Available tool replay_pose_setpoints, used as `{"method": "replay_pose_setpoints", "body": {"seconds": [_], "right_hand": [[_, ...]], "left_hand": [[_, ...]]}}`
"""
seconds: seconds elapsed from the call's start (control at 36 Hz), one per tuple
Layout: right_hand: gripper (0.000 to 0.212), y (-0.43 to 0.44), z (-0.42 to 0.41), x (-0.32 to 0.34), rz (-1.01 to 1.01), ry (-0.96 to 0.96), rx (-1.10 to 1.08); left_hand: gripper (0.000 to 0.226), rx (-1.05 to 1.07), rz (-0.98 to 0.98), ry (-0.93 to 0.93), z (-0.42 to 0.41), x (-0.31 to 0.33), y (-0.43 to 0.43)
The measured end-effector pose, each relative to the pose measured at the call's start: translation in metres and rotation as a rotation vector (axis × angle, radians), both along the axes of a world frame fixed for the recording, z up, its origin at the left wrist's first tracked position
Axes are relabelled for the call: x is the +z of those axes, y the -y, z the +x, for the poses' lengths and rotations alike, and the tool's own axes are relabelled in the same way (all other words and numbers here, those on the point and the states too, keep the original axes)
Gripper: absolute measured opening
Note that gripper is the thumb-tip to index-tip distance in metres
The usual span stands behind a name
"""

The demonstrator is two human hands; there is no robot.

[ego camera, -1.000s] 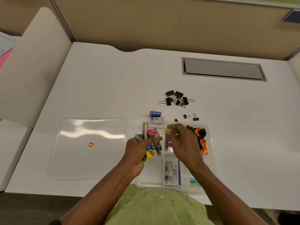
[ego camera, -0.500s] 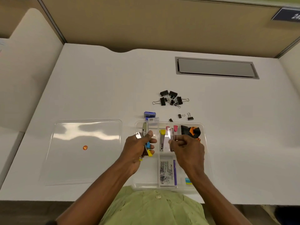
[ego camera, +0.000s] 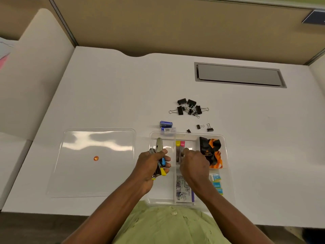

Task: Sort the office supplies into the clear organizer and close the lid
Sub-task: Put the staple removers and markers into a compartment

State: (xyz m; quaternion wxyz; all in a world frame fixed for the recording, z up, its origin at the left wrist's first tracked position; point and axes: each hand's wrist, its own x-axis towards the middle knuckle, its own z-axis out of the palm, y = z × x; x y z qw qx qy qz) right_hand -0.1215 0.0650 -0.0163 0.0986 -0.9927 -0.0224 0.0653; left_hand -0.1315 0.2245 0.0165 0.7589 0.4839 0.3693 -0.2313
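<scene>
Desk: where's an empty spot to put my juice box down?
Bare desk lies beyond the lid, left of the binder clips. More lies right of the organizer. It is crowded between clips and organizer.

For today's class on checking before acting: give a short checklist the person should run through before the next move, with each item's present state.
1. Left hand grips its bundle of tools firmly: ok.
2. Right hand has set its piece down in the middle compartment: cannot tell.
3. Organizer open for loading: ok.
4. Lid within reach, beside the organizer: ok.
5. Binder clips sorted in: not ok, they lie on the desk.
6. Blue staple boxes in: not ok, outside the far rim.
</scene>
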Motion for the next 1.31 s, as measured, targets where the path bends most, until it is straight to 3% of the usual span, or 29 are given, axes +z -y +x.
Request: {"method": "replay_pose_setpoints", "body": {"seconds": [0.11, 0.17, 0.25, 0.28, 0.36, 0.42, 0.5, 0.61, 0.72, 0.86, 0.94, 1.14, 1.31], "right_hand": [[0.028, 0.012, 0.001, 0.012, 0.063, 0.143, -0.028], [0.020, 0.016, 0.004, 0.020, 0.240, 0.201, -0.049], [0.030, 0.017, 0.011, 0.037, 0.748, -0.017, -0.121], [0.036, 0.018, 0.013, 0.041, 0.829, -0.086, -0.121], [0.021, 0.022, 0.016, 0.044, 0.874, -0.162, -0.041], [0.010, 0.029, 0.019, 0.048, 0.924, -0.284, -0.039], [0.014, 0.045, 0.022, 0.055, 0.967, -0.493, -0.064], [0.022, 0.056, 0.015, 0.059, 0.989, -0.605, -0.049], [0.028, 0.057, 0.010, 0.057, 0.942, -0.620, -0.054], [0.027, 0.052, 0.012, 0.044, 0.568, -0.145, -0.353], [0.036, 0.038, 0.017, 0.035, 0.346, -0.035, -0.375], [0.033, 0.006, 0.030, 0.014, -0.097, -0.005, -0.179], [0.041, -0.001, 0.021, 0.001, -0.148, 0.022, -0.046]], "left_hand": [[0.017, -0.095, 0.019, 0.022, -0.003, 0.004, -0.003], [0.014, -0.193, 0.020, 0.050, -0.004, 0.008, -0.004], [0.016, -0.406, 0.126, 0.166, -0.003, 0.011, -0.001], [0.016, -0.487, 0.192, 0.214, -0.003, 0.013, 0.000], [0.018, -0.685, 0.328, 0.305, 0.000, 0.018, 0.003], [0.022, -0.702, 0.351, 0.302, 0.002, 0.021, 0.002], [0.028, -0.627, 0.402, 0.308, 0.005, 0.021, -0.001], [0.036, -0.584, 0.504, 0.331, 0.006, 0.018, 0.001], [0.044, -0.493, 0.556, 0.341, 0.007, 0.016, 0.007], [0.035, -0.295, 0.461, 0.218, 0.020, 0.016, -0.003], [0.033, -0.192, 0.253, 0.107, 0.025, 0.016, -0.009], [0.039, -0.090, -0.022, 0.000, 0.022, 0.018, -0.016], [0.039, -0.051, -0.065, -0.010, 0.017, 0.017, -0.015]]}}
